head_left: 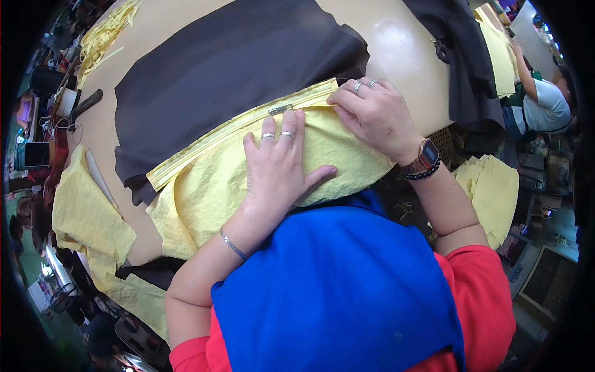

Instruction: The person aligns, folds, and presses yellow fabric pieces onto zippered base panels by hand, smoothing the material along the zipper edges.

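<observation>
A dark leather panel (pixel 229 62) lies on the table, and along its near edge runs a yellow zipper (pixel 211 147) with a metal zipper pull (pixel 281 110). Yellow fabric (pixel 214 186) spreads from the zipper toward me, partly over my blue apron. My left hand (pixel 276 158) rests flat on this fabric, its fingertips just below the pull and its thumb pointing right. At the zipper's right end, my right hand (pixel 372 115) pinches the edge of the yellow fabric between thumb and fingers. Its fingers hide part of that corner.
Yellow strips (pixel 108 34) are heaped at the far left of the table (pixel 396 49). Loose yellow fabric (pixel 87 211) hangs at the left edge. More dark leather (pixel 465 56) drapes at the right, above stacked yellow pieces (pixel 493 192). Another person (pixel 545 108) works at the far right.
</observation>
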The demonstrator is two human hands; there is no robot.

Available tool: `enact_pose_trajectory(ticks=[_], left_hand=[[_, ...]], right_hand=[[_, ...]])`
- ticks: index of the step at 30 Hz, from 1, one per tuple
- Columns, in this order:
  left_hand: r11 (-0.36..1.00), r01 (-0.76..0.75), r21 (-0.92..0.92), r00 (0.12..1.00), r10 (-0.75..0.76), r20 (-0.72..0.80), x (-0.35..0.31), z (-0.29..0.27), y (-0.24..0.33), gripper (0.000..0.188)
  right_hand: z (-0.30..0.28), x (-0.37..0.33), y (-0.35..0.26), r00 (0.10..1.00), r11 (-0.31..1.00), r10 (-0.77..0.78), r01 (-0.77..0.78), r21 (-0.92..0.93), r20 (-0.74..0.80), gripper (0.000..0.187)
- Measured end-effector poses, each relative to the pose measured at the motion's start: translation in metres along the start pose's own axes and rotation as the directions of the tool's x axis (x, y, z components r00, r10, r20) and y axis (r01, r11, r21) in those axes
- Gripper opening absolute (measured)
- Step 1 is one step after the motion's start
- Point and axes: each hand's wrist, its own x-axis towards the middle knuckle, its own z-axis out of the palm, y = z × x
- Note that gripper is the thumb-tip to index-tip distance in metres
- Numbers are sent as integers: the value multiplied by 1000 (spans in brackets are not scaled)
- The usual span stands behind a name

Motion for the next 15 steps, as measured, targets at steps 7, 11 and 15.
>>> enact_pose_trajectory(ticks=[7, 11, 15], left_hand=[[1000, 3, -15, 1000, -3, 4, 3, 0, 2, 116], [1000, -4, -14, 1000, 4, 1, 3, 0, 2, 117], [1000, 3, -1, 1000, -3, 17, 4, 1, 1, 118]], right_hand=[[7, -3, 8, 932, 803, 349, -351, 481, 98, 17], [9, -5, 11, 882, 724, 432, -463, 511, 188, 19], [1, 2, 8, 817, 681, 491, -576, 452, 302, 19]])
